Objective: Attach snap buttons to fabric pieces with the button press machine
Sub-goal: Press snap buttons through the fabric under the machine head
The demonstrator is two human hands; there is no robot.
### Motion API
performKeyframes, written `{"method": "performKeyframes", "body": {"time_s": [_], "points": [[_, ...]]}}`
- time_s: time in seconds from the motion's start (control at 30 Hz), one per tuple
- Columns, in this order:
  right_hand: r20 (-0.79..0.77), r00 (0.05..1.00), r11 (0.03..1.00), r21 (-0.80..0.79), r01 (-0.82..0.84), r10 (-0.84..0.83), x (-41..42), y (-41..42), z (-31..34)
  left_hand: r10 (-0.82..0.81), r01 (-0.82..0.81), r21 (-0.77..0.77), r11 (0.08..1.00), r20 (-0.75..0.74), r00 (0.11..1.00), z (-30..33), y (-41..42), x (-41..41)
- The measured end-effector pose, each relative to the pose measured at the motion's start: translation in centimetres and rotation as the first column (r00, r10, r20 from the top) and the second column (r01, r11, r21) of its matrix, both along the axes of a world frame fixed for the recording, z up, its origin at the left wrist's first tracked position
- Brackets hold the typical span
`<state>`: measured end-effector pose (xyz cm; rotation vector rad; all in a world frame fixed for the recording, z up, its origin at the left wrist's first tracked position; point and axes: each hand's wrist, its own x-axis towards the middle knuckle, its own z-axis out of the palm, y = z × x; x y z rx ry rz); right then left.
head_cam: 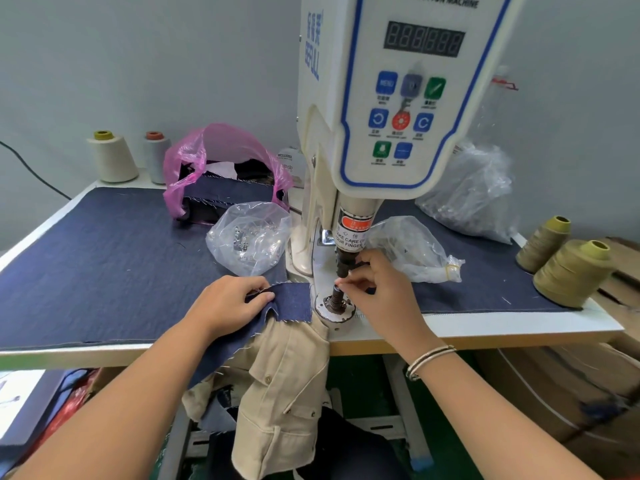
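The white button press machine (398, 98) stands at the middle of the table, its dark punch (343, 263) above the round lower die (335, 304). My right hand (377, 289) pinches a small snap part at the die, fingertips right under the punch. My left hand (228, 304) presses down on a dark blue denim piece (292, 303) lying just left of the die, thumb and fingers gripping its edge. A clear bag of metal snap buttons (249, 237) lies left of the machine, and another clear bag (412, 249) lies right of it.
A pink bag with denim pieces (221, 168) sits behind. Thread cones stand at back left (112, 157) and at the right edge (571, 271). A large clear bag (474, 195) lies back right. A beige garment (284, 393) hangs off the table's front edge.
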<state>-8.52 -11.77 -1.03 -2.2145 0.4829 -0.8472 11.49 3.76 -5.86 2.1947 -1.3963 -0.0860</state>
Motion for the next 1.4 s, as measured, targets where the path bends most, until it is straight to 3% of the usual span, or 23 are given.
{"method": "performKeyframes", "body": {"time_s": [0.2, 0.23, 0.3, 0.37, 0.43, 0.5, 0.57, 0.67, 0.73, 0.83, 0.97, 1.1, 1.3, 1.4], "points": [[0.037, 0.999, 0.998, 0.06, 0.024, -0.026, -0.7, 0.3, -0.3, 0.009, -0.009, 0.048, 0.999, -0.014, 1.0, 0.4, -0.1, -0.2], [0.061, 0.997, 0.996, 0.081, 0.04, -0.045, -1.0, 0.5, -0.2, 0.001, 0.003, 0.064, 0.998, -0.07, 0.998, 0.6, -0.1, -0.1], [0.137, 0.987, 0.992, 0.112, 0.065, -0.08, -1.8, 1.0, -0.1, -0.059, 0.078, 0.046, 0.996, -0.324, 0.944, 1.5, 0.0, 0.0], [0.174, 0.983, 0.996, 0.08, 0.051, -0.064, -2.5, 1.8, 0.0, -0.14, 0.184, 0.017, 0.983, -0.584, 0.799, 3.0, 0.2, -0.2], [0.136, 0.99, 0.999, -0.011, -0.033, 0.034, -2.9, 2.7, 0.2, -0.179, 0.31, 0.061, 0.949, -0.705, 0.686, 4.6, 0.3, -0.7], [0.049, 0.983, 0.984, -0.022, -0.175, 0.176, -2.7, 3.7, 0.6, -0.217, 0.446, 0.119, 0.887, -0.744, 0.632, 6.3, 0.2, -1.6], [-0.061, 0.946, 0.946, 0.095, -0.311, 0.317, -2.1, 4.3, 1.2, -0.259, 0.522, 0.118, 0.845, -0.763, 0.591, 8.0, -0.1, -2.6], [-0.223, 0.895, 0.91, 0.253, -0.329, 0.386, -1.2, 4.1, 2.1, -0.301, 0.578, 0.094, 0.811, -0.779, 0.55, 10.3, -0.6, -3.5], [-0.276, 0.877, 0.897, 0.327, -0.299, 0.393, -1.1, 3.2, 2.3, -0.306, 0.591, 0.116, 0.798, -0.767, 0.564, 11.5, -0.8, -3.5], [-0.314, 0.868, 0.859, 0.466, -0.211, 0.384, -2.1, 1.6, 2.2, -0.267, 0.548, 0.202, 0.812, -0.706, 0.656, 11.7, -1.0, -3.3], [-0.172, 0.923, 0.756, 0.634, -0.163, 0.343, -2.7, 0.3, 1.2, -0.243, 0.479, 0.222, 0.849, -0.641, 0.728, 10.1, -1.6, -3.8], [-0.053, 0.974, 0.627, 0.772, -0.101, 0.221, -2.3, -0.6, 0.4, -0.228, 0.417, 0.147, 0.897, -0.655, 0.72, 8.3, -2.5, -4.1], [-0.024, 0.986, 0.568, 0.819, -0.076, 0.167, -1.4, -1.4, -0.7, -0.202, 0.305, 0.038, 0.952, -0.67, 0.715, 6.2, -3.2, -3.9], [-0.018, 0.988, 0.595, 0.8, -0.077, 0.152, -0.7, -1.4, -1.0, -0.217, 0.28, -0.023, 0.96, -0.696, 0.685, 5.7, -3.4, -3.7]]}}
